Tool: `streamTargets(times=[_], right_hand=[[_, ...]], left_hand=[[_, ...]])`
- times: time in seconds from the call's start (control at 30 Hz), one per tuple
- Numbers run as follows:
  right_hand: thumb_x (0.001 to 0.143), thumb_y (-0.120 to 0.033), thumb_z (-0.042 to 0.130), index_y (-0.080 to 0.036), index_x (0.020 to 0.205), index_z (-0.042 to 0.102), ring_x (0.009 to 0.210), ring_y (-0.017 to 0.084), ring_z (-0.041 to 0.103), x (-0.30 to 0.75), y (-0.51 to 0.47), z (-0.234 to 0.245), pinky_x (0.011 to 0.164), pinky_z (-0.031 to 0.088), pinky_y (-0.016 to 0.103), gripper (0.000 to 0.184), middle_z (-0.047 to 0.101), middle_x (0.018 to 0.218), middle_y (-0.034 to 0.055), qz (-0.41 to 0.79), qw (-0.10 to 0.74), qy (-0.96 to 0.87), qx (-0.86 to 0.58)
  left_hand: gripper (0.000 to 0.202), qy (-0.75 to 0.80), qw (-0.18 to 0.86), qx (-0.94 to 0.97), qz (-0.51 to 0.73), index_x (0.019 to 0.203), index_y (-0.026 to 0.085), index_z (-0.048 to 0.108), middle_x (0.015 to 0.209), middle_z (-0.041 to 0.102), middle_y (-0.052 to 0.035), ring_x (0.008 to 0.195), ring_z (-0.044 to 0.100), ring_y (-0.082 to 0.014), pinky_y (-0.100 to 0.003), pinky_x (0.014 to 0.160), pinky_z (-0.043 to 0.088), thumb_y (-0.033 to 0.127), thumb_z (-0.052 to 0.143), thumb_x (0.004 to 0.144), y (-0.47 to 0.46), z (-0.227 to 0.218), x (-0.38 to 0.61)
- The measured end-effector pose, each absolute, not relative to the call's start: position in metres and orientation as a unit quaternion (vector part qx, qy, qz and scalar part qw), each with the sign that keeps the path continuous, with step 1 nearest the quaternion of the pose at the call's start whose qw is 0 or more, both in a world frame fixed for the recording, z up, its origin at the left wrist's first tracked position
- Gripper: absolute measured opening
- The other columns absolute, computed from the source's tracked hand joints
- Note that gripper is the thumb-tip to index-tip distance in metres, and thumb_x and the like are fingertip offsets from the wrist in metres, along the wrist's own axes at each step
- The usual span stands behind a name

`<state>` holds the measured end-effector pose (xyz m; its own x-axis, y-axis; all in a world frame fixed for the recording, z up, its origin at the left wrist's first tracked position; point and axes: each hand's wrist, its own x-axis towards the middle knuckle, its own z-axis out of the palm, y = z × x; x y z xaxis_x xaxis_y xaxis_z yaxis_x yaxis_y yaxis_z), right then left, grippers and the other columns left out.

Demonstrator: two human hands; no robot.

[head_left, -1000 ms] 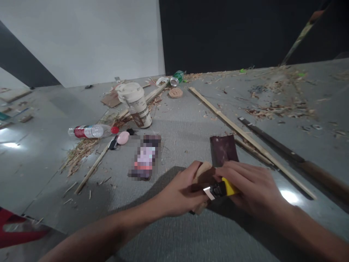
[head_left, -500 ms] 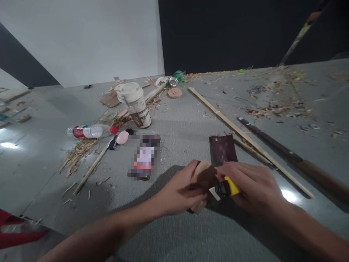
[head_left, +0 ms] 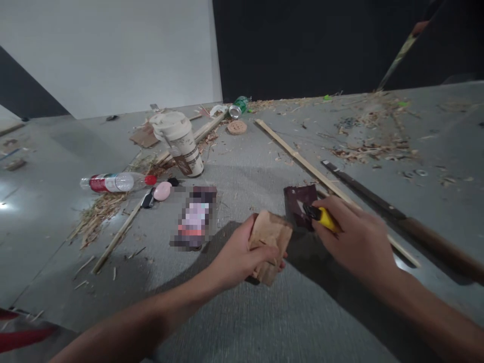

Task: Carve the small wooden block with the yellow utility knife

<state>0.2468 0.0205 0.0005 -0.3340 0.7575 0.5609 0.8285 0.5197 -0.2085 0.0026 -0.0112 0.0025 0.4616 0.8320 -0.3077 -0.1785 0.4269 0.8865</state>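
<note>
My left hand point(head_left: 236, 254) grips a folded piece of tan sandpaper point(head_left: 269, 243) just above the grey floor. My right hand point(head_left: 357, 241) holds a yellow and black utility knife point(head_left: 318, 215) with its short blade out, pointing left over a dark maroon sheet of sandpaper point(head_left: 298, 205) that lies on the floor. The knife blade is a little to the right of the tan piece and apart from it.
A long thin wooden stick point(head_left: 321, 176) and a long dark blade with a wooden handle point(head_left: 397, 217) lie to the right. On the left are a lidded cup point(head_left: 179, 143), a plastic bottle point(head_left: 115, 182), a pink oval thing point(head_left: 162, 191), a green can point(head_left: 237, 107) and wood shavings point(head_left: 96, 214).
The knife was against the tan piece between both hands. My right hand has drawn it away up and to the right, and my left hand has turned the tan piece face up.
</note>
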Motion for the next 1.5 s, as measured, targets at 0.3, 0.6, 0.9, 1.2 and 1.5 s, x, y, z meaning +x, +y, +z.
streamTargets(times=[0.3,0.6,0.9,1.2,1.5], right_hand=[[0.098,-0.033,0.061,-0.021,0.105,0.064,0.069,0.026,0.070,0.248,0.022,-0.004,0.060,0.042,0.035,0.014,0.075,0.086,0.0068,-0.004,0.263,-0.825,-0.500],[0.107,-0.044,0.045,-0.020,0.113,0.058,0.071,0.024,0.067,0.240,0.012,0.007,0.060,0.039,0.033,0.028,0.072,0.091,0.0068,0.013,0.201,-0.867,-0.456],[0.106,-0.035,0.047,-0.021,0.093,0.054,0.068,0.018,0.061,0.226,0.006,0.016,0.061,0.036,0.032,0.020,0.060,0.079,0.0018,0.051,0.192,-0.910,-0.364],[0.106,-0.030,0.046,-0.019,0.095,0.055,0.068,0.017,0.056,0.222,0.001,0.014,0.061,0.037,0.032,0.018,0.060,0.083,0.0030,0.086,0.197,-0.915,-0.342],[0.107,-0.029,0.046,-0.020,0.095,0.052,0.067,0.016,0.054,0.223,0.002,0.012,0.061,0.034,0.032,0.017,0.059,0.081,0.0020,0.076,0.198,-0.917,-0.338]], left_hand=[[0.057,0.390,0.756,0.381,0.361,0.127,0.016,0.051,0.095,0.074,-0.0082,0.075,0.074,-0.0187,-0.031,0.069,0.060,0.033,0.080,0.082,-0.015,0.004,0.002],[0.057,0.427,0.706,0.407,0.394,0.130,0.020,0.058,0.112,0.072,-0.0065,0.093,0.073,-0.0203,-0.032,0.081,0.059,0.035,0.083,0.081,-0.014,-0.003,0.001],[0.052,0.473,0.673,0.424,0.378,0.112,0.014,0.068,0.094,0.068,-0.0036,0.081,0.064,-0.0163,-0.029,0.074,0.055,0.039,0.089,0.071,-0.014,-0.001,0.002],[0.041,0.449,0.650,0.499,0.356,0.097,0.014,0.070,0.085,0.063,-0.0027,0.078,0.058,-0.0160,-0.027,0.071,0.050,0.046,0.086,0.077,-0.013,-0.006,0.000],[0.037,0.475,0.614,0.533,0.337,0.101,0.014,0.071,0.088,0.065,-0.0037,0.081,0.058,-0.0174,-0.029,0.074,0.051,0.045,0.079,0.083,-0.011,-0.005,0.001]])
